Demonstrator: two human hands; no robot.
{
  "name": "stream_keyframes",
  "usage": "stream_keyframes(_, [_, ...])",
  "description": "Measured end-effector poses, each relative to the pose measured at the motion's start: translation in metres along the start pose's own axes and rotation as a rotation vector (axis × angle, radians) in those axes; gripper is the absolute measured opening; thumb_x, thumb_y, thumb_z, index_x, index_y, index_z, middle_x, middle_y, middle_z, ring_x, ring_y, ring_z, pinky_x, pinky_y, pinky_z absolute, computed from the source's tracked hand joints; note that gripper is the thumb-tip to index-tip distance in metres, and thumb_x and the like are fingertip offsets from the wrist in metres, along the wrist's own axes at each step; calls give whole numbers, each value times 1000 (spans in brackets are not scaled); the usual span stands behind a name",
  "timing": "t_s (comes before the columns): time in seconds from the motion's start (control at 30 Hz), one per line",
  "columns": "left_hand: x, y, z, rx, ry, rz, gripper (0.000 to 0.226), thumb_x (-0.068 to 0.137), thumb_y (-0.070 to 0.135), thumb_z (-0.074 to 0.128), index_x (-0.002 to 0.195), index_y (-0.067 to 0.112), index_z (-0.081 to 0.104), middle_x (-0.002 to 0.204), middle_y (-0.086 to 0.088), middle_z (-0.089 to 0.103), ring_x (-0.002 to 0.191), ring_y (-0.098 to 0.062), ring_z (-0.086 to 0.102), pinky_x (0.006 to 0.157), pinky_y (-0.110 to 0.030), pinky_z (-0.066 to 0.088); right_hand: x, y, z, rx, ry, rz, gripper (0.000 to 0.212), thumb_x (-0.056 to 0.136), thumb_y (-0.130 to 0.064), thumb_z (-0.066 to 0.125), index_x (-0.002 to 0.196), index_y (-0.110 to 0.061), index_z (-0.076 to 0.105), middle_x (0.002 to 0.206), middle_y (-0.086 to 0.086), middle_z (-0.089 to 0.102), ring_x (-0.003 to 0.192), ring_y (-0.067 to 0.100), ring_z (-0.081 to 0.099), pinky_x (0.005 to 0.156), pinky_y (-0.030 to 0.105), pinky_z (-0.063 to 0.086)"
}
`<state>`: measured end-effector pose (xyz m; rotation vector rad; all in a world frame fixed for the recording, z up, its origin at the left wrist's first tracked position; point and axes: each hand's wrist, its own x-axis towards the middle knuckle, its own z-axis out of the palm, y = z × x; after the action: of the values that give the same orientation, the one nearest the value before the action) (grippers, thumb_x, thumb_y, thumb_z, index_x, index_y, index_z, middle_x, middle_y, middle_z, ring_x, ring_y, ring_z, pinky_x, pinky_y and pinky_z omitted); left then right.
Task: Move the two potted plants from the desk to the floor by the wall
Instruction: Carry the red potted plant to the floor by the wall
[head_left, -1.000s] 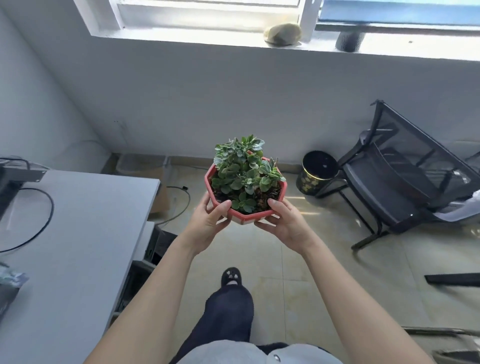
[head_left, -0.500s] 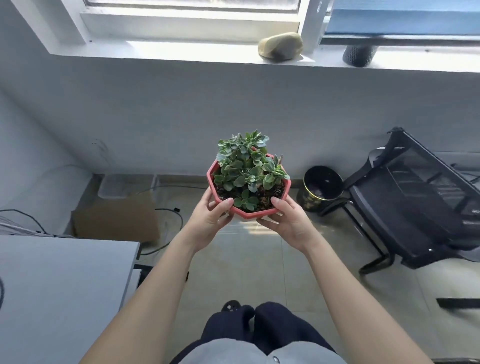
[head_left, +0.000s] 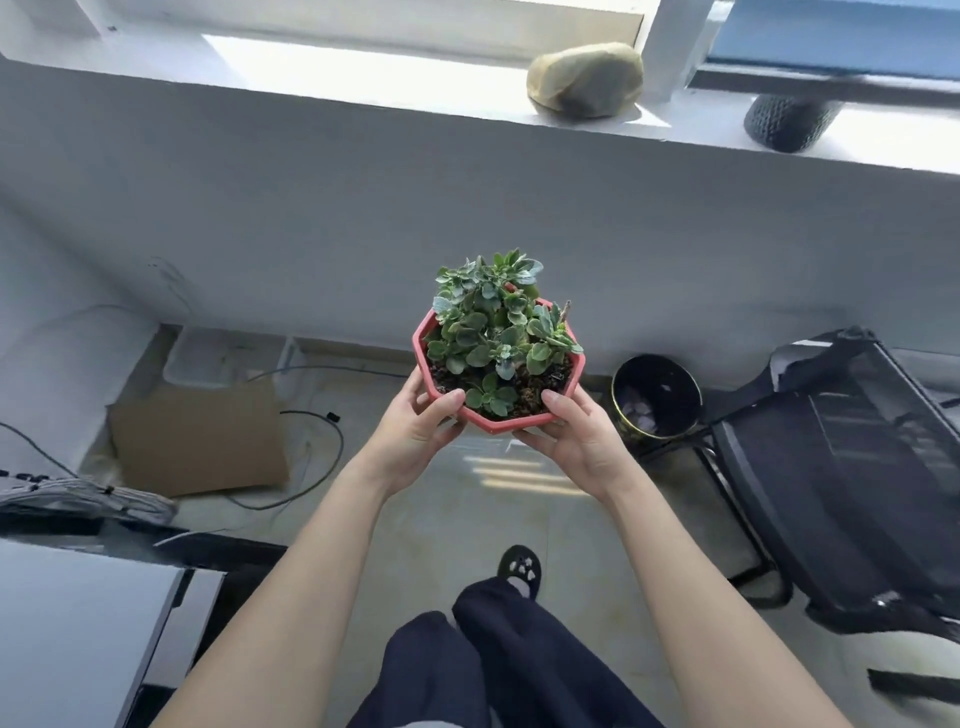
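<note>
Red-pink plastic forms the faceted pot of the potted plant (head_left: 497, 358), held in the air in front of the wall (head_left: 467, 218), above the tiled floor (head_left: 467, 519). The left hand (head_left: 415, 436) cups the pot's near left side with the thumb on the rim; the right hand (head_left: 576, 436) mirrors it on the near right side. Both hands are closed around the pot, which sits upright, with green succulent leaves rising over dark soil. A corner of the desk (head_left: 78, 623) shows at lower left. On the floor, cardboard (head_left: 197, 441) lies to the left, and a black bin (head_left: 657, 400) stands just beside a dark chair (head_left: 841, 478) on the right. A stone (head_left: 584, 80) rests on the windowsill (head_left: 363, 78).
</note>
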<state>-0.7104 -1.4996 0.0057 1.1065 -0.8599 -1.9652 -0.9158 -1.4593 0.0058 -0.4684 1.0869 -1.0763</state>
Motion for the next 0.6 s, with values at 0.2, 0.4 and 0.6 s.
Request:
stream_keyframes(0.2, [59, -10, 4, -62, 21, -5, 54, 73, 16, 70, 124, 23, 52, 113, -8, 63, 104, -24, 63, 98, -40, 48, 56, -12, -31, 0, -5, 26, 51, 79, -18, 64, 128, -14, 52, 134, 20, 56, 122, 40, 53, 104, 55, 41])
stream_keyframes(0.4, [117, -29, -12, -100, 29, -52, 56, 73, 8, 67, 125, 21, 52, 116, -10, 61, 111, -29, 59, 102, -43, 46, 110, 0, -56, 4, -2, 52, 59, 75, -19, 68, 131, -14, 50, 131, 19, 57, 116, 35, 56, 99, 50, 48])
stream_keyframes(0.6, [183, -71, -45, -90, 5, -83, 67, 61, 17, 79, 123, 23, 54, 126, -13, 57, 113, -29, 59, 101, -44, 46, 176, 41, -90, 45, 23, 45, 78, 56, -32, 86, 126, -15, 55, 136, 24, 51, 113, 34, 56, 92, 47, 53])
